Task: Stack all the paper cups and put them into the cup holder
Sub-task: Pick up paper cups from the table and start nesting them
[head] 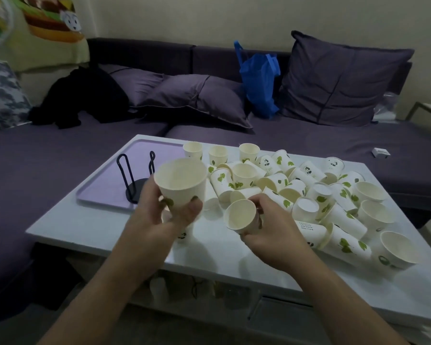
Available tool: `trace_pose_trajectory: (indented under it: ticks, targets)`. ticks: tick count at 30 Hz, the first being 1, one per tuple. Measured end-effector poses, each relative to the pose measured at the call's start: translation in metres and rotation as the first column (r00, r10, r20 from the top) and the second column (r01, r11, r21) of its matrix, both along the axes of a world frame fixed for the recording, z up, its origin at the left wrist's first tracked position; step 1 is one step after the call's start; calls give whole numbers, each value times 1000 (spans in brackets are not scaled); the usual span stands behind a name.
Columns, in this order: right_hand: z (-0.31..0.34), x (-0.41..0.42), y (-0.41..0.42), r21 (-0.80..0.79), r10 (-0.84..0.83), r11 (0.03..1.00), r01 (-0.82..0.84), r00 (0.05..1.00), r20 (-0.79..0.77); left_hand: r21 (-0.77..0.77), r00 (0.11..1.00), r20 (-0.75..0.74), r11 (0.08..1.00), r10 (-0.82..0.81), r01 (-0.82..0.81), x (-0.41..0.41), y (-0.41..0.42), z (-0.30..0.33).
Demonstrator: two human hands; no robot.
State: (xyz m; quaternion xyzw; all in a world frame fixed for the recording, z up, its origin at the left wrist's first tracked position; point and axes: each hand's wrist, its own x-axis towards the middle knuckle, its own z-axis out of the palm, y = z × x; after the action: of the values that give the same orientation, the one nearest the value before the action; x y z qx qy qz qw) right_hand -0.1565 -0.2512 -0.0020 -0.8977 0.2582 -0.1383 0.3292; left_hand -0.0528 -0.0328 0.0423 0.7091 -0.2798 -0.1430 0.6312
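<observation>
Paper cups [309, 190] lie in a loose heap on the white table [90, 227], right of the black wire cup holder [136, 178], some upright, many tipped on their sides. The holder stands on a lilac tray [102, 188]. The left hand [164, 210], just in front of the holder, grips one upright cup [181, 180] from below. The right hand [271, 225], further right of the holder at the heap's near edge, clasps a tilted cup [240, 216], mouth toward the camera.
</observation>
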Motion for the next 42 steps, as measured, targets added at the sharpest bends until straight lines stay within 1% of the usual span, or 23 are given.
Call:
trace_pose_trajectory:
  ticks: [2, 4, 6, 11, 16, 18, 21, 24, 26, 28, 31, 32, 34, 35, 36, 38, 40, 42]
  targets:
    - [2, -1, 3, 24, 13, 1000, -14, 999, 38, -40, 993, 63, 994, 102, -100, 13, 1, 4]
    - [3, -1, 5, 32, 11, 999, -14, 998, 64, -23, 981, 92, 985, 173, -171, 22, 0, 3]
    - [3, 0, 6, 40, 10, 999, -13, 997, 82, 4, 973, 103, 978, 206, -208, 28, -1, -2]
    - [6, 5, 10, 86, -4, 996, -10, 986, 166, 111, 981, 94, 977, 170, -180, 36, -6, -16]
    - [17, 18, 19, 216, -43, 976, -31, 944, 327, 273, 985, 90, 947, 150, -169, 39, -4, -28]
    - [24, 27, 24, 281, -53, 957, -73, 907, 418, 279, 984, 113, 946, 141, -167, 39, -2, -30]
    - [33, 42, 35, 361, -49, 915, -180, 839, 542, 289, 984, 117, 944, 134, -163, 38, 1, -32]
    - [37, 58, 50, 406, -31, 876, -260, 810, 585, 299, 988, 93, 943, 124, -146, 39, 2, -34]
    - [34, 68, 58, 405, -4, 869, -284, 815, 580, 297, 989, 91, 945, 114, -136, 39, 4, -35]
    - [28, 77, 65, 367, 38, 886, -283, 834, 550, 295, 989, 98, 946, 107, -132, 39, 4, -36]
    - [23, 80, 68, 259, 131, 931, -257, 898, 420, 292, 991, 87, 948, 103, -124, 40, 4, -35]
    - [23, 78, 67, 251, 165, 929, -271, 913, 374, 297, 992, 79, 947, 100, -120, 41, 5, -34]
    - [24, 74, 61, 314, 214, 894, -319, 921, 327, 307, 993, 63, 945, 96, -111, 43, 6, -33]
    - [24, 72, 57, 357, 193, 879, -315, 921, 337, 307, 994, 51, 945, 99, -110, 45, 6, -33]
    - [24, 72, 52, 391, 139, 877, -281, 925, 354, 306, 994, 36, 945, 106, -112, 46, 7, -32]
    - [22, 72, 42, 409, 3, 899, -156, 937, 349, 320, 992, 12, 940, 124, -121, 49, 7, -32]
    - [16, 74, 34, 324, -75, 946, -22, 956, 283, 363, 990, 13, 922, 139, -134, 52, 6, -36]
    - [7, 78, 30, 161, -63, 986, 32, 979, 194, 389, 987, -14, 910, 161, -143, 57, 5, -41]
